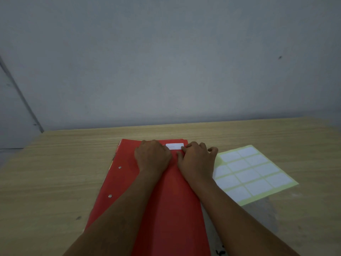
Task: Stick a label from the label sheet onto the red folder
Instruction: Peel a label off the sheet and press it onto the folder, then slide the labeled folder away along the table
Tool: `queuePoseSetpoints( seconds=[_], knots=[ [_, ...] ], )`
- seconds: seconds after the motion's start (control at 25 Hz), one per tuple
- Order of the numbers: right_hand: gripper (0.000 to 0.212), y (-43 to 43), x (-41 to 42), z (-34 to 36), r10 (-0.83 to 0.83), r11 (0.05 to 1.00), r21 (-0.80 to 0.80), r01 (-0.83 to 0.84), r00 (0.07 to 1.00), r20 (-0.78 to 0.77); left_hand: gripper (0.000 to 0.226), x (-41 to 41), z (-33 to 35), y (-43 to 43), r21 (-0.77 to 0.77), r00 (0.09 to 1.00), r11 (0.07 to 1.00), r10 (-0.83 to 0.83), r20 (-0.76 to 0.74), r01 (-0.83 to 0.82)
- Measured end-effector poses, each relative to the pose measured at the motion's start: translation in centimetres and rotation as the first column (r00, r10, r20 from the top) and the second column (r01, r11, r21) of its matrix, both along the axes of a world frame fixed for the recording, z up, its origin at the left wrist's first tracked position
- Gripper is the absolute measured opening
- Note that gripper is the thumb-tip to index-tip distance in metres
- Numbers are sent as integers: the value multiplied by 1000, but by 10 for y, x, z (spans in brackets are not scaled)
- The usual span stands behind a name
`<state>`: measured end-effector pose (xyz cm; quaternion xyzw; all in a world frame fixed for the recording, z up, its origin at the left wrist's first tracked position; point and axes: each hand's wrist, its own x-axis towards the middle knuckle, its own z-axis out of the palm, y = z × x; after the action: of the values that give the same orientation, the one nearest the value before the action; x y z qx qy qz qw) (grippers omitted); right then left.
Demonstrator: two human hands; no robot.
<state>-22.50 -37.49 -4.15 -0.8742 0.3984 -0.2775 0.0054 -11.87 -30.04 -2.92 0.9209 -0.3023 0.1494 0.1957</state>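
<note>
The red folder (166, 200) lies lengthwise on the wooden table, its far end pointing at the wall. A white label (175, 146) lies flat on the folder near its far edge. My left hand (152, 156) rests on the folder with its fingers curled, touching the label's left end. My right hand (195, 159) presses its fingertips against the label's right end and lower edge. The label sheet (252, 172), pale yellow with several white labels, lies flat on the table just right of the folder.
The wooden table (55, 172) meets a grey wall at its far edge. Two metal rivets (120, 167) mark the folder's left side. A grey worn patch (265, 217) shows on the table below the sheet.
</note>
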Motion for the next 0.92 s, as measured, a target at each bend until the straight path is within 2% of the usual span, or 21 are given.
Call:
queuePoseSetpoints(
  seconds=[0.08, 0.24, 0.32, 0.44, 0.56, 0.76, 0.92],
  knots=[
    [33, 0, -1, 3, 1, 1000, 21, -1, 1000, -6, 32, 2, 2, 1, -25, 997, 999, 34, -68, -36],
    [31, 1, -3, 12, 8, 998, 64, -9, 1000, 14, 28, 4, 8, 8, -200, 980, 980, -21, -198, -20],
    [23, 2, -5, 15, 22, 989, 142, -38, 993, 115, 27, 7, 10, 19, -240, 982, 971, -36, -184, -10],
    [13, 3, -13, 29, 19, 955, 279, -98, 961, 274, 28, 15, 16, 47, -237, 997, 971, 4, -83, -24],
    [11, 9, -22, 45, 21, 949, 306, -80, 981, 193, 29, 23, 23, 74, -149, 992, 982, 102, -76, -112],
    [53, 37, -45, 52, -18, 870, 492, 26, 1000, -20, 37, 16, 26, 106, -67, 962, 975, 196, -193, -212],
    [69, 59, -68, 50, -32, 867, 493, 69, 996, -84, 40, 1, 25, 123, -70, 953, 975, 187, -239, -209]
  ],
)
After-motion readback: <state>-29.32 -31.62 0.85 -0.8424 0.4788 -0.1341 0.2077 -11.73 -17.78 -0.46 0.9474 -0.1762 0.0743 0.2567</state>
